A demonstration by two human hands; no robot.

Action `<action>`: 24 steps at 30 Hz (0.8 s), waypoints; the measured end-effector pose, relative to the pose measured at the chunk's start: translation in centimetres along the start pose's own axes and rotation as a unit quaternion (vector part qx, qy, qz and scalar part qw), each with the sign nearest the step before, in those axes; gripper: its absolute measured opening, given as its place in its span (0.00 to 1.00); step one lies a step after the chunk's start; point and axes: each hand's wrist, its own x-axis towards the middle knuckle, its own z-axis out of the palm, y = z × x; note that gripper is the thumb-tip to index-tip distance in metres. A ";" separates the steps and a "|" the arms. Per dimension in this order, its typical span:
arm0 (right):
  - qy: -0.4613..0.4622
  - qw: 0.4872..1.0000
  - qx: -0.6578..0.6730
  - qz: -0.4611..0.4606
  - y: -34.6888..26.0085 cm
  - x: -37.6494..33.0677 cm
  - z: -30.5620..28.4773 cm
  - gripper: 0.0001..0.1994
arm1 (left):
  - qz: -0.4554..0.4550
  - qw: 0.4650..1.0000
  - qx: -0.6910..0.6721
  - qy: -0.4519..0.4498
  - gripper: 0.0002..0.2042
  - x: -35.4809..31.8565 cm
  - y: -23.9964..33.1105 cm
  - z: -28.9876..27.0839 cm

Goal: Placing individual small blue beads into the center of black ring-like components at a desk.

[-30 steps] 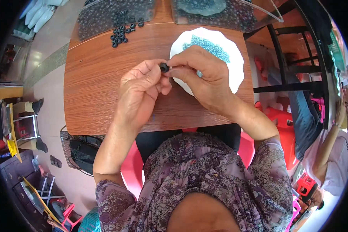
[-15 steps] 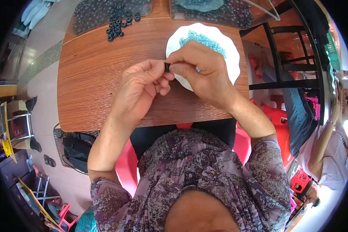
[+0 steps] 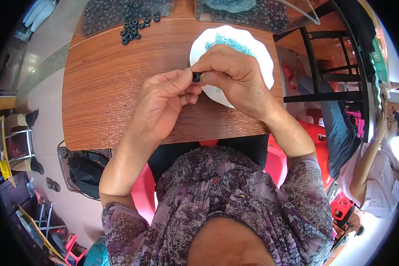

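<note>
Both hands meet over the near middle of the wooden table, pinching one small black ring-shaped part. My left hand grips its left side between thumb and fingertips, the other fingers curled below. From the right, the thumb and index finger of my right hand close on the same part; whether they also hold a smaller piece cannot be seen. Beneath and behind my right hand is a white scalloped plate, partly covered by it. Tiny blue-green pieces are heaped on the plate.
Several loose black parts lie at the table's far left. Behind them stands a clear tray of similar parts; another tray stands far right. Dark metal framing rises right of the table. A black mesh basket sits below its left edge.
The black part has shifted slightly right and turned, showing more of its ring face. Both hands stay pinched on it, and the left wrist has rotated a little.
</note>
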 end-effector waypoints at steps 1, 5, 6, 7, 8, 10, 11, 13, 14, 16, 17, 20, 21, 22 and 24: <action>0.001 1.000 -0.002 0.003 0.0 0.0 0.1 0.10 | 0.007 1.000 0.014 0.004 0.11 0.0 -0.1 0.0; 0.016 0.999 0.035 0.023 0.0 0.5 0.1 0.07 | 0.011 0.999 0.030 -0.005 0.10 0.0 0.0 0.0; 0.002 1.000 0.019 0.012 0.0 0.8 -0.2 0.06 | 0.006 1.000 0.028 -0.007 0.10 0.1 0.0 0.0; 0.003 1.000 0.017 0.018 -0.2 1.0 -0.4 0.06 | 0.021 0.999 0.041 -0.004 0.10 0.2 0.0 -0.1; 0.002 0.998 0.034 0.049 -0.5 1.2 -0.7 0.07 | 0.036 0.998 0.055 -0.002 0.10 0.4 0.0 -0.1; 0.004 0.995 0.048 0.085 -0.9 1.7 -1.3 0.07 | 0.043 0.997 0.059 0.001 0.11 0.5 0.2 0.3; -0.010 0.999 -0.006 0.037 -1.1 2.0 -1.6 0.06 | 0.055 0.996 0.066 0.008 0.11 0.6 0.3 0.4; -0.007 0.998 -0.048 -0.034 -0.5 2.4 -1.4 0.04 | 0.056 0.997 0.047 -0.003 0.12 0.9 0.4 0.3; -0.007 0.998 -0.050 -0.031 -0.7 2.4 -1.4 0.04 | 0.059 0.998 0.031 -0.011 0.12 1.0 0.4 0.3; 0.015 0.995 -0.086 -0.045 -1.2 2.8 -1.5 0.07 | 0.057 0.998 0.024 -0.015 0.12 1.0 0.5 0.3; 0.013 0.995 -0.087 -0.044 -1.1 2.8 -1.4 0.07 | 0.055 0.998 0.021 -0.017 0.12 1.0 0.5 0.3; 0.000 0.999 -0.039 -0.010 -0.9 2.5 -1.0 0.06 | 0.062 0.997 0.027 -0.022 0.12 0.9 0.4 -0.1; -0.004 0.999 -0.045 0.015 -1.0 2.1 -1.2 0.06 | 0.062 0.998 0.025 -0.022 0.12 0.8 0.3 -0.2; -0.010 0.998 -0.050 0.040 -1.1 1.8 -1.4 0.05 | 0.061 0.998 0.033 -0.013 0.11 0.8 0.3 -0.4; -0.022 0.994 -0.094 0.056 -0.7 0.9 -2.0 0.06 | 0.061 0.997 0.038 -0.002 0.10 0.7 0.4 -0.8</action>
